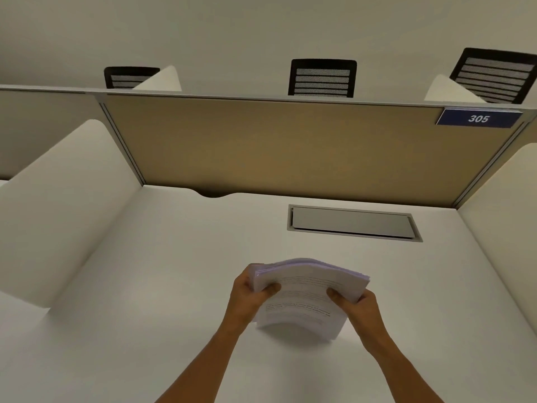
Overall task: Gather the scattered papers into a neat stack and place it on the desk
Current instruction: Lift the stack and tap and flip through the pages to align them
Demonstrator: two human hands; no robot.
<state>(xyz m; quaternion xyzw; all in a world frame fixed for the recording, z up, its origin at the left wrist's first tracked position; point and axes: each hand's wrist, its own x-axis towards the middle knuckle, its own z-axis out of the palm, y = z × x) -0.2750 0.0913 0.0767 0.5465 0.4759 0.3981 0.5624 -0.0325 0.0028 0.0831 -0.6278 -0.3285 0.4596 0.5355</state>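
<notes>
The stack of papers [305, 298] is gripped at its sides by the left hand [250, 295] and the right hand [360, 306], thumbs pressed on top. It is held bowed above the desk [145, 286], nearer than the cable hatch [353, 223].

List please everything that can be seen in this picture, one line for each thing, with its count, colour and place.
stack of papers: one, white with printed text, bowed, held above the near middle of the desk
desk: one, white, fills the lower picture
cable flap: one, grey, set in the desk at the back right
back panel: one, tan, upright behind the desk
side dividers: two, white, left and right of the desk
number plate: one, blue, reads 305, top right of the panel
chairs: three, black mesh backs, beyond the panel
left hand: one, grips the stack's left edge
right hand: one, grips the stack's right edge
</notes>
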